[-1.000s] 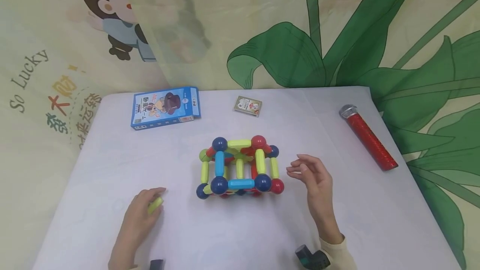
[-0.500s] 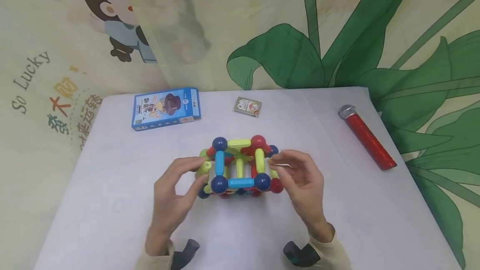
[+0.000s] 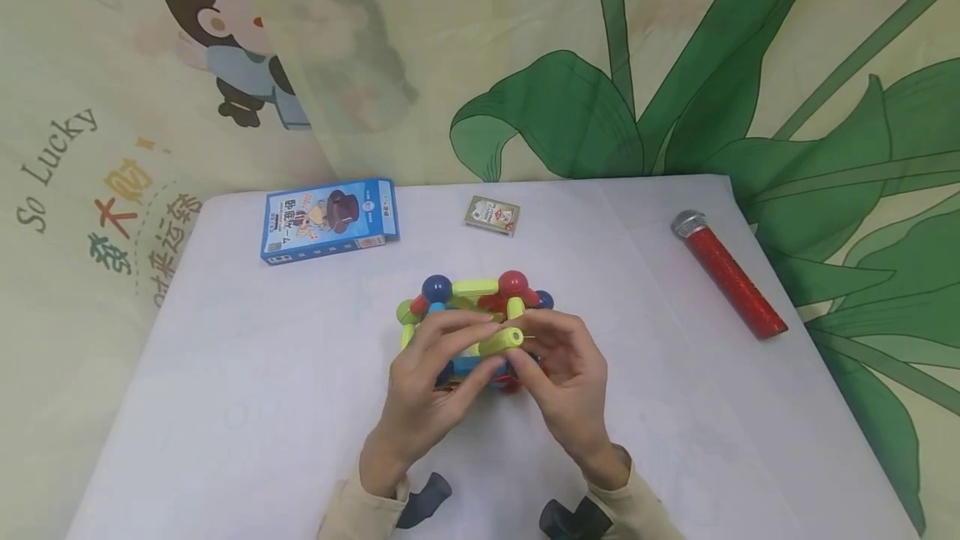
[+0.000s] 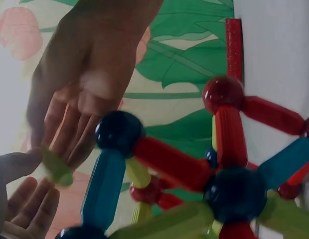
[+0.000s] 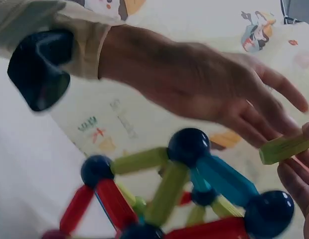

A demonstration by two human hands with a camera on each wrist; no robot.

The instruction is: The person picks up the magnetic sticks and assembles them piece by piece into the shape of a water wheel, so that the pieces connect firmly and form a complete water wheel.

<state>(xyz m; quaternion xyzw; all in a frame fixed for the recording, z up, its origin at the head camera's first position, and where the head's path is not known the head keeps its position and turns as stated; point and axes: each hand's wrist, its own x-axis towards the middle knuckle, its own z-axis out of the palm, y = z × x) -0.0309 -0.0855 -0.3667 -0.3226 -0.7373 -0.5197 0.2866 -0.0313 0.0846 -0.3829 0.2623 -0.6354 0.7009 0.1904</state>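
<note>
A yellow-green magnetic rod (image 3: 501,342) lies between both hands, close in front of the built frame. My left hand (image 3: 426,386) pinches it between thumb and fingers. At its holed right end, the thumb and forefinger of my right hand (image 3: 566,382) meet on it too. Behind the hands stands a frame of coloured rods and balls (image 3: 476,287), its front partly hidden by them. Blue balls (image 4: 235,195) and red, blue and green rods fill the left wrist view's lower right. The right wrist view shows the rod (image 5: 284,149) above and beside the frame (image 5: 189,147).
A blue illustrated box (image 3: 330,221) lies at the table's back left, with a small card box (image 3: 492,215) right of it. To the right lies a red glittery tube with a silver end (image 3: 731,277). A printed cloth (image 3: 555,115) hangs behind the white table (image 3: 225,407).
My left hand has brought the rod from the left side of the table to the front of the frame. My right hand has come in leftward to meet it.
</note>
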